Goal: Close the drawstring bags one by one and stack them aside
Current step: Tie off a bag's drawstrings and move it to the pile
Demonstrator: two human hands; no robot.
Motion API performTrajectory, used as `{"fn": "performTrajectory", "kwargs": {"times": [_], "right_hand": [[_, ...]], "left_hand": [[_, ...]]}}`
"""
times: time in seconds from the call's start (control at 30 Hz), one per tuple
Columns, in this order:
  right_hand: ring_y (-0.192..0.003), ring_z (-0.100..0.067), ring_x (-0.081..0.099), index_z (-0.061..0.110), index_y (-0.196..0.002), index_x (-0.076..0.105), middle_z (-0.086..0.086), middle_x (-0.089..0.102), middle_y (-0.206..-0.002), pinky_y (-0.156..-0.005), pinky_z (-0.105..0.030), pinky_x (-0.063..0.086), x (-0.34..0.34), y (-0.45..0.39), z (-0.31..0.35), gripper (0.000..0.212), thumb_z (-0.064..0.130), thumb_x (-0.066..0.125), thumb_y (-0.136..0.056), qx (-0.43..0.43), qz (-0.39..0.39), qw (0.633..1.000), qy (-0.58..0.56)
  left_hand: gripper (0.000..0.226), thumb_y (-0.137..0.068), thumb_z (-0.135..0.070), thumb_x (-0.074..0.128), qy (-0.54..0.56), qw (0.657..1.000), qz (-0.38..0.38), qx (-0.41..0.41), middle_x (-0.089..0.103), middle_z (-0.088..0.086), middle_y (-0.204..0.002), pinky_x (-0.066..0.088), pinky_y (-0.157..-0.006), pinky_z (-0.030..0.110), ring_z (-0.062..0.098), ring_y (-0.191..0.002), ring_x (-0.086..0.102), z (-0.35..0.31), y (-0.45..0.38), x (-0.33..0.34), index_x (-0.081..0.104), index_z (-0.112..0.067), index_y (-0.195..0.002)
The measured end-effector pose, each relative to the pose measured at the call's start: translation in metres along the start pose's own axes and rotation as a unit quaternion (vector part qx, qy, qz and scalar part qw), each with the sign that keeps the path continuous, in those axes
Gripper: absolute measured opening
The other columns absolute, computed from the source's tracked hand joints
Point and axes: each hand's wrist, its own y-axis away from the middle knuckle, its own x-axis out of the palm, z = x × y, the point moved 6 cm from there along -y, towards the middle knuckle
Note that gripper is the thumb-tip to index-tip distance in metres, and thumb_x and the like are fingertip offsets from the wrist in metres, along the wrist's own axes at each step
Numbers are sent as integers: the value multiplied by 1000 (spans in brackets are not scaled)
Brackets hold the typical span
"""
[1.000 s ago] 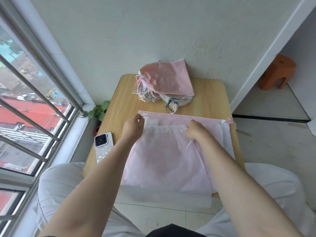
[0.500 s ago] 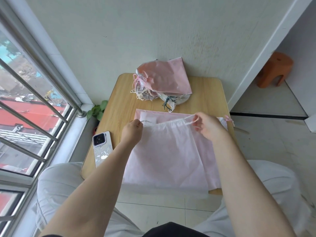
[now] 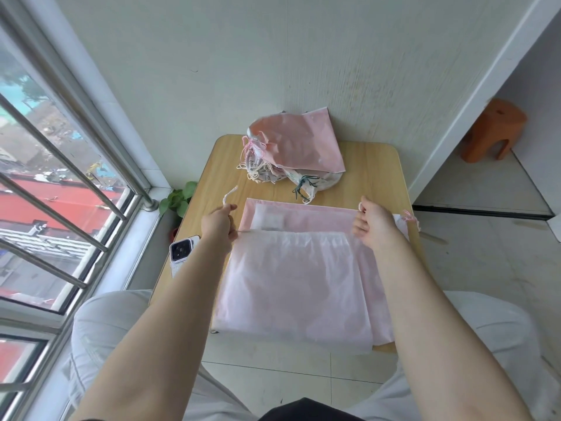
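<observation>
Both hands are now pulling apart: left hand (image 3: 219, 224) and right hand (image 3: 372, 223) fingers pinching, apparently, the cords of the white bag (image 3: 296, 284) at centre-frame on the bench (image 3: 373, 165), its mouth starting to gather.

Bare forearms, pale grey trousers (image 3: 115, 329).

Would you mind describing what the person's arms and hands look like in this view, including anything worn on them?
Both forearms are bare up to the frame's bottom edge; no sleeves, watch, bracelet or gloves show. The left hand and right hand carry no visible rings. Light grey trousers cover the knees below.
</observation>
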Motion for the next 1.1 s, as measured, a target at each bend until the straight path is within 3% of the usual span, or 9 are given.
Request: {"fn": "performTrajectory", "kwargs": {"times": [0.13, 0.27, 0.37, 0.43, 0.5, 0.67, 0.77, 0.9, 1.1], "right_hand": [[-66, -27, 37, 11, -75, 40, -4, 43, -67, -55, -35, 19, -25, 13, 44, 29, 26, 40, -100, -243, -188, 865, 398], [-72, -30, 50, 13, -77, 51, -5, 55, -73, -53, -30, 28, 7, 6, 33, 21, 26, 46, -93, -281, -67, 753, 591], [-72, -28, 60, 12, -69, 63, -2, 62, -66, -53, -25, 36, 26, 5, 10, 27, 29, 49, -85, -202, 28, 692, 692], [-67, -23, 61, 13, -63, 62, 2, 62, -60, -57, -25, 40, 29, 8, 0, 32, 36, 53, -83, -145, 73, 708, 687], [-68, -16, 57, 16, -68, 57, 4, 58, -67, -59, -27, 40, 31, 10, -4, 32, 44, 63, -81, -106, 103, 784, 603], [-50, -15, 29, 21, -64, 38, 3, 37, -51, -51, -28, 23, 30, 8, -6, 46, 37, 79, -77, -80, 152, 926, 336], [-52, -16, 32, 20, -63, 34, 3, 38, -55, -52, -29, 26, 31, 8, -9, 44, 28, 69, -87, -113, 105, 924, 351], [-66, -23, 40, 16, -63, 32, 0, 40, -63, -54, -32, 25, 5, 1, 2, 37, 20, 56, -91, -219, -44, 853, 471], [-70, -27, 44, 17, -63, 33, 0, 46, -67, -54, -32, 27, -9, -3, -5, 37, 21, 54, -94, -243, -91, 841, 474]], "left_hand": [[23, -96, -17, 45, -369, 904, -56, 207, 55, 1, -67, 30, -48, 25, 18, -51, 44, -33, 1, -12, 68, -15, -89], [33, -92, -30, 45, -576, 778, -8, 251, 55, 3, -68, 35, -51, 24, 23, -62, 51, -31, 7, 5, 58, -12, -67], [57, -92, -51, 46, -640, 734, 33, 225, 45, 5, -59, 32, -50, 27, 20, -52, 40, -26, 13, 21, 45, -8, -55], [63, -88, -62, 52, -618, 758, 73, 196, 32, 0, -55, 24, -50, 28, 17, -49, 30, -23, 17, 28, 32, -13, -53], [66, -77, -67, 65, -528, 830, 109, 145, 25, -2, -55, 18, -52, 30, 15, -50, 23, -19, 19, 31, 27, -17, -56], [42, -80, -26, 78, -318, 933, 148, 81, 39, -2, -64, 30, -58, 28, 18, -66, 39, -2, 19, 30, 41, -17, -62], [34, -87, -21, 69, -380, 909, 116, 128, 40, -2, -66, 30, -53, 26, 16, -61, 38, 0, 24, 36, 43, -15, -67], [35, -92, -15, 55, -512, 829, -26, 223, 40, 0, -64, 24, -48, 29, 22, -64, 41, -4, 14, 15, 37, -14, -63], [32, -89, -9, 51, -516, 818, -68, 247, 41, 1, -66, 25, -50, 29, 23, -63, 39, 5, 8, 1, 35, -14, -62]]}}
